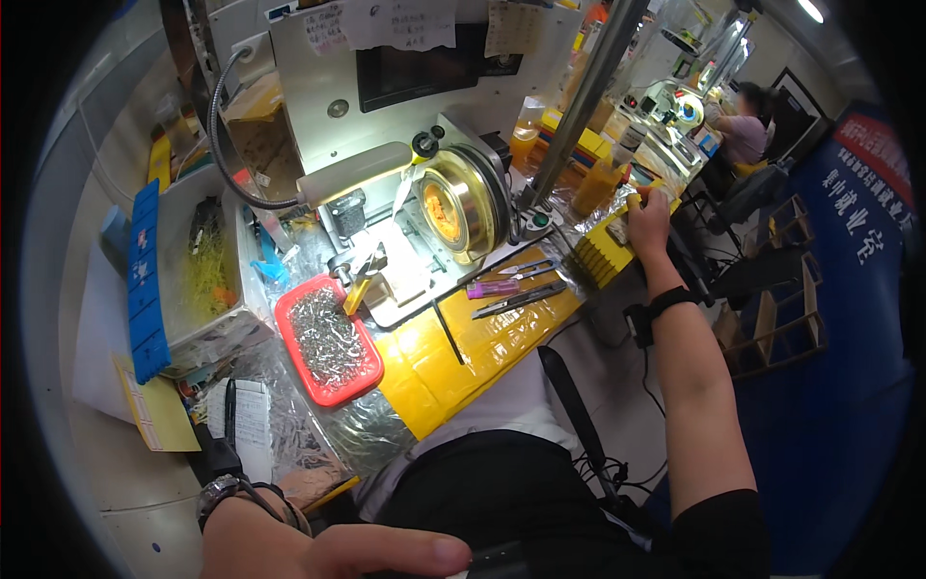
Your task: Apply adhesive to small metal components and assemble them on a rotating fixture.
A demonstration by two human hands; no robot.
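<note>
My right hand (649, 222) reaches out to the far right end of the bench. Its fingers are curled at a small yellow piece (634, 201), beside a yellow ridged holder (600, 257); what they grip is partly hidden. Low at the bottom edge is my left hand (386, 548), close to my body, with its thumb stretched against a dark, shiny thing (497, 560) cut off by the frame. Its other fingers are out of sight. In front of me a red tray (372, 374) holds many small metal parts. Behind it stands a lit machine with a round brass-coloured drum (466, 205).
Tweezers, a purple-pink lighter-like item (493, 289) and dark slim tools (521, 300) lie on the yellow sheet (424, 381). A white bin (241, 280) and blue strip (145, 280) stand left. A slanted metal post (588, 101) rises near my right hand. Another person (745, 135) sits farther back.
</note>
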